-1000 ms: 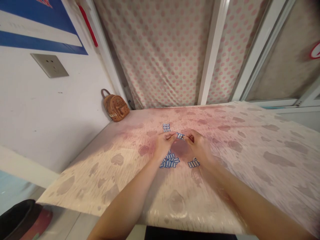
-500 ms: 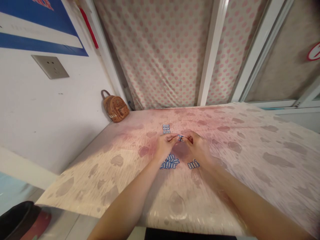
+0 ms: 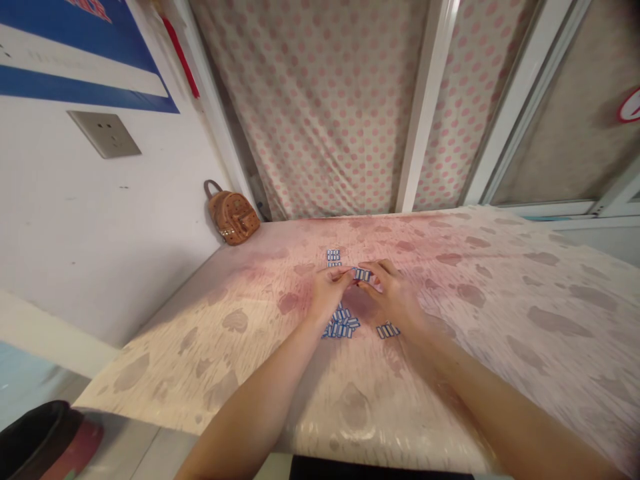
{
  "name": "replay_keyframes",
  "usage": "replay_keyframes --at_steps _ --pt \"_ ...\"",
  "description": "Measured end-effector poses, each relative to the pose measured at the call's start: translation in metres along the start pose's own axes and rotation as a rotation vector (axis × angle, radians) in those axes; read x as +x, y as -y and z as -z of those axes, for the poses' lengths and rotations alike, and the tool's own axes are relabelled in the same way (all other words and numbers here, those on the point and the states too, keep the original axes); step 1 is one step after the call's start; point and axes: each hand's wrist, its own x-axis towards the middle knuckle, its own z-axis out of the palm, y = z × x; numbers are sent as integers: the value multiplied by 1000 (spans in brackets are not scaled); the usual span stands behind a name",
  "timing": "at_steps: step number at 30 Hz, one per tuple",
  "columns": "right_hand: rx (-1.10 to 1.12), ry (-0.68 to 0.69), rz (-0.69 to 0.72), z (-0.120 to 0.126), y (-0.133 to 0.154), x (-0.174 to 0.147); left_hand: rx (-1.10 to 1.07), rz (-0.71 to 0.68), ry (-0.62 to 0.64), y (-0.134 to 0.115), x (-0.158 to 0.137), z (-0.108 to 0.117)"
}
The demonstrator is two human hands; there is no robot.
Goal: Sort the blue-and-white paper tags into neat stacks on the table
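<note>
Between my two hands, a small flat piece with blue and white stripes (image 3: 362, 274) is held up off the table, its striped face toward me. My left hand (image 3: 329, 288) pinches its left end between thumb and fingers. At the other end, the curled fingers and thumb of my right hand (image 3: 395, 291) close around its edge. Below my left wrist lies a loose pile of similar striped pieces (image 3: 343, 328), partly covered by the forearm. A few more striped pieces (image 3: 387, 330) lie by my right wrist. Beyond my left hand, other pieces (image 3: 333, 255) form a neat column.
A patterned cloth (image 3: 240, 373) covers the table. A small brown backpack-shaped bag (image 3: 233, 217) stands at the far left corner against the white wall. A dotted curtain (image 3: 320, 113) hangs behind the table. On the floor at lower left is a dark-and-pink bin (image 3: 75, 437).
The held piece has turned from a narrow, hard-to-see angle to show its striped face. My right fingers have spread a little around it. Both hands stay in about the same place.
</note>
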Motion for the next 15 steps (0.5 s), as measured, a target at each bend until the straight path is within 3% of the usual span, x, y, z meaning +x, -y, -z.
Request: replay_keyframes --at_steps 10,15 --pt "-50 -22 -6 -3 5 0 -30 -52 -12 -2 -5 -6" --pt "82 -53 -90 -7 4 -1 33 -74 -38 1 3 1"
